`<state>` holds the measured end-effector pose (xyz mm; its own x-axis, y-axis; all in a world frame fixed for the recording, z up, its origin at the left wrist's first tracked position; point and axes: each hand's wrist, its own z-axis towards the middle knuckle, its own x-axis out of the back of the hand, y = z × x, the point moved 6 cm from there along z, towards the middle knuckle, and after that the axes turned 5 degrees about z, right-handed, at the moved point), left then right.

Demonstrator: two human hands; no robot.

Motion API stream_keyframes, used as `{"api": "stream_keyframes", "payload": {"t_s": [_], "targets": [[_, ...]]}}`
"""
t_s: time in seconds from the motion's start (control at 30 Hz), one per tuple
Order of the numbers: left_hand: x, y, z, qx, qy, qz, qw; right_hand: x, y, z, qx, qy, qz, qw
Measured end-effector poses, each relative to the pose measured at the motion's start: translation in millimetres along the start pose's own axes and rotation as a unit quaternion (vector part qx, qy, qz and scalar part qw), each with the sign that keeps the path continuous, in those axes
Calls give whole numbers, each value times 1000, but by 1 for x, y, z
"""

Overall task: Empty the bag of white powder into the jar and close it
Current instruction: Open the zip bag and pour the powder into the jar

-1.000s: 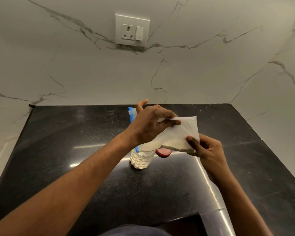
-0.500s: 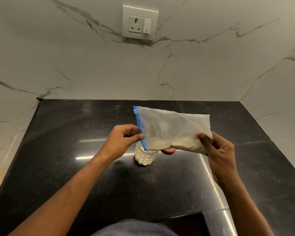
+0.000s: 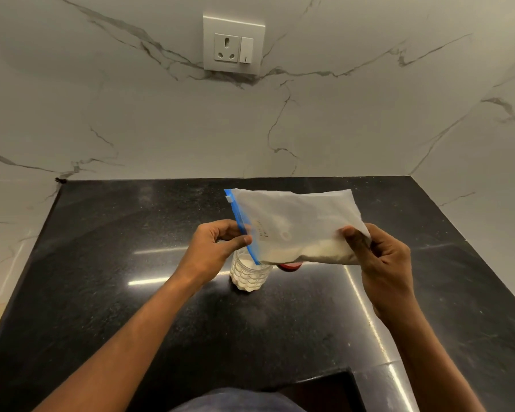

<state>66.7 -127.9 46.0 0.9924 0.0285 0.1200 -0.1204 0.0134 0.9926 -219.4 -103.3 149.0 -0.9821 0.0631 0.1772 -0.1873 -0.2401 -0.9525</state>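
A clear zip bag (image 3: pixel 292 221) with a blue seal strip hangs sideways over the black counter, white powder pooled along its lower edge. My left hand (image 3: pixel 217 248) pinches the blue strip end. My right hand (image 3: pixel 381 263) grips the opposite bottom corner. Directly under the bag's left lower corner stands a small clear ribbed jar (image 3: pixel 249 276), open-topped and mostly filled with white powder. A red lid (image 3: pixel 290 266) lies on the counter just right of the jar, largely hidden behind the bag.
The black granite counter (image 3: pixel 131 292) runs back to marble walls on the rear and both sides. A white wall socket (image 3: pixel 234 44) sits high on the rear wall. A cut-out notch breaks the counter's near edge at the bottom right.
My left hand came off the top of the bag and now pinches its blue strip end. The bag has spread out flat and sideways above the jar.
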Motion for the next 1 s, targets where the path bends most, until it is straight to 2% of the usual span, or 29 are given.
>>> {"api": "stream_keyframes", "payload": {"t_s": [1.0], "targets": [[4, -5, -6, 11, 10, -16, 1000, -12, -9, 8, 2, -29, 2, 1000]]}}
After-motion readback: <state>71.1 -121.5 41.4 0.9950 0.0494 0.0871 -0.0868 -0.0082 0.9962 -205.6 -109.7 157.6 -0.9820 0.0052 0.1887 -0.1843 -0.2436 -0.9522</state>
